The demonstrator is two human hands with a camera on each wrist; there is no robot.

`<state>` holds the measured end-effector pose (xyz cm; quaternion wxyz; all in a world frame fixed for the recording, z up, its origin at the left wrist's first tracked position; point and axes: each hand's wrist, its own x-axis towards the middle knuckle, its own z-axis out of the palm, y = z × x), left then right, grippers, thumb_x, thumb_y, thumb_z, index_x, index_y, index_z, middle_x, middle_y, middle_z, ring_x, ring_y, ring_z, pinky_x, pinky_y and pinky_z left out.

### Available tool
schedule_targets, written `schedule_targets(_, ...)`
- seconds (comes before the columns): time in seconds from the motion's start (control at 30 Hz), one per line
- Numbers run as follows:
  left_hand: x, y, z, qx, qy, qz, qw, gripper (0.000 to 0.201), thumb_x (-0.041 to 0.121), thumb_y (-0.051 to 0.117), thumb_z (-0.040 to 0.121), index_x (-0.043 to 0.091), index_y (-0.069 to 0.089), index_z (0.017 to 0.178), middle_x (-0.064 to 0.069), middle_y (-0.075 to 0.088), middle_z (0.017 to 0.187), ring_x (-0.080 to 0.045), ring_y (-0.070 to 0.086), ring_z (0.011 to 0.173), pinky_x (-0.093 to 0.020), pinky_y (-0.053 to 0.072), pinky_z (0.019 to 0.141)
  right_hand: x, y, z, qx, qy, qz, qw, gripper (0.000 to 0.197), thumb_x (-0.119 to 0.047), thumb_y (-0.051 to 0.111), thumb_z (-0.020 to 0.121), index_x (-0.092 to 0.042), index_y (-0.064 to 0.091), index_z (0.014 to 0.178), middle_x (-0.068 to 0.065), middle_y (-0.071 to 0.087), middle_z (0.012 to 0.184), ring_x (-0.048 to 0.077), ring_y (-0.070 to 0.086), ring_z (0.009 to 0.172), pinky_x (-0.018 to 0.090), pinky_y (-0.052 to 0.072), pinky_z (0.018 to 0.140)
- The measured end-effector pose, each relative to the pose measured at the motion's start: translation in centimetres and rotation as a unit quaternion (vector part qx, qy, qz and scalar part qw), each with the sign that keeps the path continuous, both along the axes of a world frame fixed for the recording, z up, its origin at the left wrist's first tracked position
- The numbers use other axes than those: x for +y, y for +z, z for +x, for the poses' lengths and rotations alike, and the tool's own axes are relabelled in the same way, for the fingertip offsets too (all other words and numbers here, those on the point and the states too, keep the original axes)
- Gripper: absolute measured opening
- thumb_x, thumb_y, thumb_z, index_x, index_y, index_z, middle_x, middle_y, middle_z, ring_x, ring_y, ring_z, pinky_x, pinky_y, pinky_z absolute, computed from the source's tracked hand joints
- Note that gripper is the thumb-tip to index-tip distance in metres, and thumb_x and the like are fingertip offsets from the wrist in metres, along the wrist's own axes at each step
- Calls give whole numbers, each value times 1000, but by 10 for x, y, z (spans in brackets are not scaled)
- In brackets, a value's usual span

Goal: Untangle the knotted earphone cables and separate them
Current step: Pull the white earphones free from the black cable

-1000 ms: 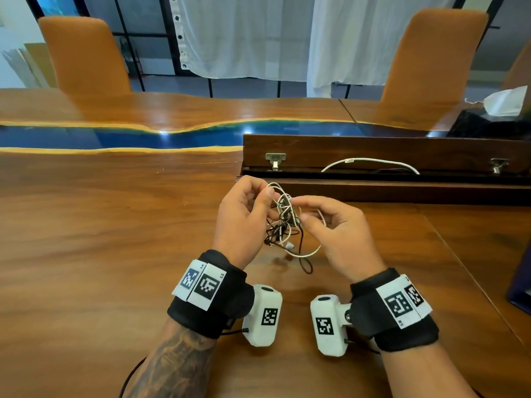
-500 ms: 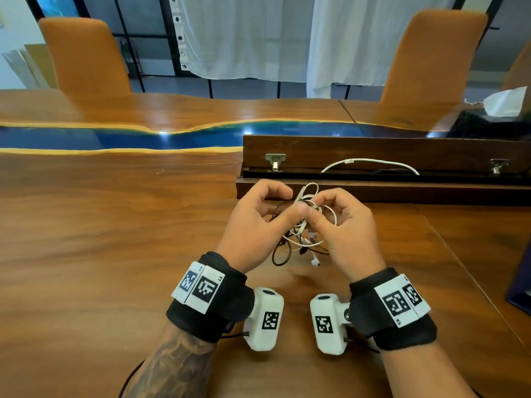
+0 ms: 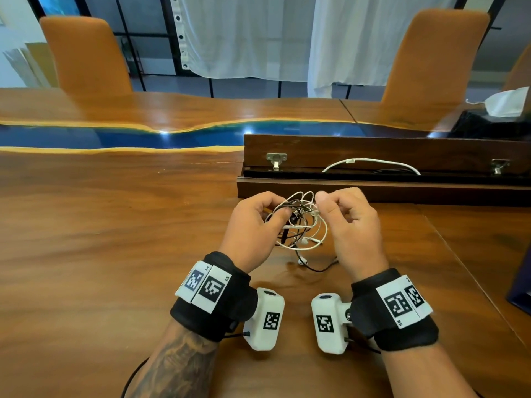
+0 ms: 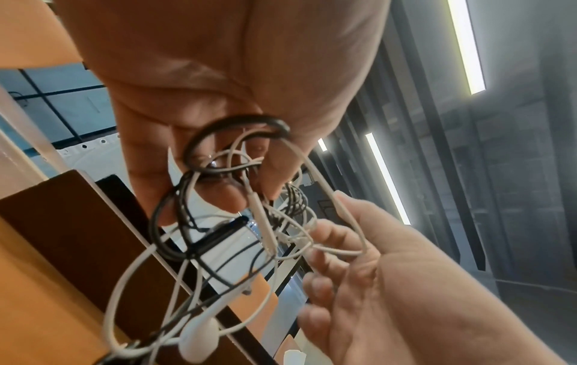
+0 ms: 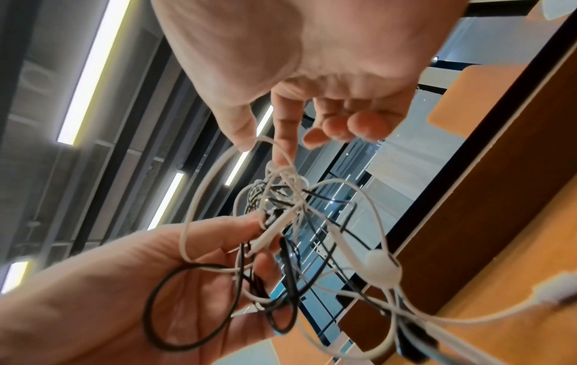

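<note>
Two sets of earphone cable, one white (image 3: pixel 313 239) and one black (image 3: pixel 298 209), are hanging in a single snarl between the person's hands, lifted just above the wooden table (image 3: pixel 115 239) and near the long wooden box (image 3: pixel 373 193) behind. The left hand (image 3: pixel 253 228) is gripping the bundle, thumb and fingers curled around a black loop (image 4: pixel 237 121) and the white inline stem (image 4: pixel 260 217); the right hand (image 3: pixel 353 225) is pinching a white strand near the top of the knot between thumb and forefinger (image 5: pixel 282 138), its other fingers loosely bent and, as far as I can see, holding nothing. A white earbud (image 4: pixel 198 340) is dangling below the tangle, and a black tail is trailing onto the table. To my eye the job is barely begun: the colours are crossing each other thickly at the centre (image 5: pixel 281 195). Doing this well looks like a matter of patience rather than pull. The left hand is serving as an anchor, and I would want it loosening enough for loops to slide, since squeezing will lock the crossings. The right hand should be widening the loop it has, not tugging it tight, then feeding the free earbud back through that opening. Working from a loose end inward seems the safer route; a hard yank risks cinching the knot or straining the thin wire at the earbud.
</note>
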<state>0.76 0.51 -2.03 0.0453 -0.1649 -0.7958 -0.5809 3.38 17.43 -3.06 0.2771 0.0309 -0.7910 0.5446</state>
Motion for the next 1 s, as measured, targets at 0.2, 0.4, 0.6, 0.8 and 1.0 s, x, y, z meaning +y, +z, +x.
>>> schedule_targets(0.2,1,-2,-1,16,-2,-30,999,7,18,63,97,23,68,95,5,70,87,-10,63,79,-16,51,66,-4,4,4,-16,71,0,997,8,-24,63,99,-26,71,101,-9,69,90,10,64,87,24,53,74)
schedule_targets(0.4,1,-4,-2,41,0,-42,998,6,17,68,94,23,71,94,8,69,87,-8,64,81,-21,54,71,-1,1,4,-46,78,31,995,10,-17,68,96,-26,72,98,-8,69,82,4,63,78,19,52,67)
schedule_targets(0.6,3,-7,-1,44,18,-52,998,9,21,66,96,27,72,93,11,68,81,-5,59,75,-21,50,66,-4,3,4,-48,45,2,998,11,-16,57,100,-23,61,94,0,65,83,15,63,76,24,52,67)
schedule_targets(0.8,2,-5,-2,-10,14,-24,1000,11,21,60,100,26,68,94,5,72,87,-18,68,71,-32,59,64,-4,3,3,-18,27,-36,999,6,-12,57,100,-18,61,98,3,70,86,13,70,76,29,58,72)
schedule_targets(1.0,4,-3,0,-12,-1,29,999,13,11,59,100,18,69,103,-1,73,94,-16,70,70,-27,59,67,-1,3,4,-46,77,-9,996,22,-1,62,93,-22,67,97,-4,68,87,13,67,78,26,57,68)
